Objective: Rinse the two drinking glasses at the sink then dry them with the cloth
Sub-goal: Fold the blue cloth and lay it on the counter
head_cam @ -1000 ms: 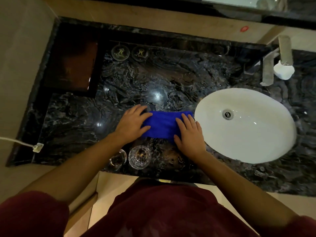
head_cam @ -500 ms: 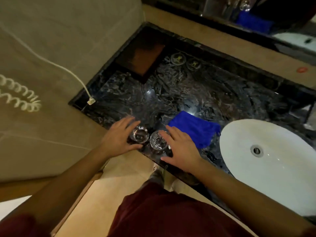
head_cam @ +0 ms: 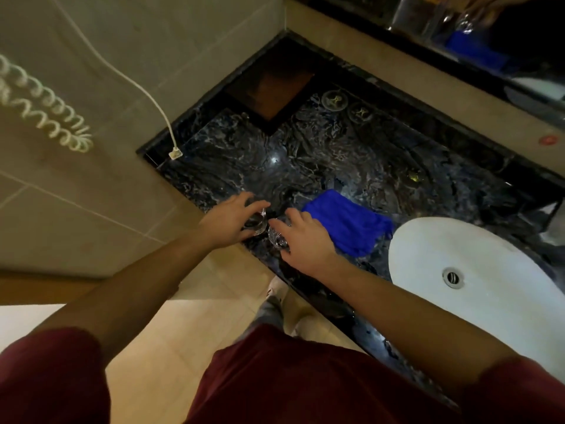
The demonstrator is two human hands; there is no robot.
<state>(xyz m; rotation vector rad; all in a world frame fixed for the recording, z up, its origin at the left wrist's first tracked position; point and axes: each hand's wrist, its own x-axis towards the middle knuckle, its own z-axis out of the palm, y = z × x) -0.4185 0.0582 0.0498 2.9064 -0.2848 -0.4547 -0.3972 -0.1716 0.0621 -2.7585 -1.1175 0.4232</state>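
Fingers of left hand [head_cam: 227, 224] and right hand [head_cam: 305, 240] each round a glass on dark marble counter [head_cam: 336, 154] beside white sink [head_cam: 428, 249].

Left hand [head_cam: 227, 223] covers most of the left glass [head_cam: 256, 223]; only a rim arc and part of the wall show. Right hand [head_cam: 302, 240] hides the right glass [head_cam: 277, 237] likewise — the base cannot be told. White basin [head_cam: 428, 255] is cut off by the right edge. Mirror [head_cam: 477, 35] reflections — blurred and dark. Emblems on the two round coasters [head_cam: 334, 101] are too small to read.
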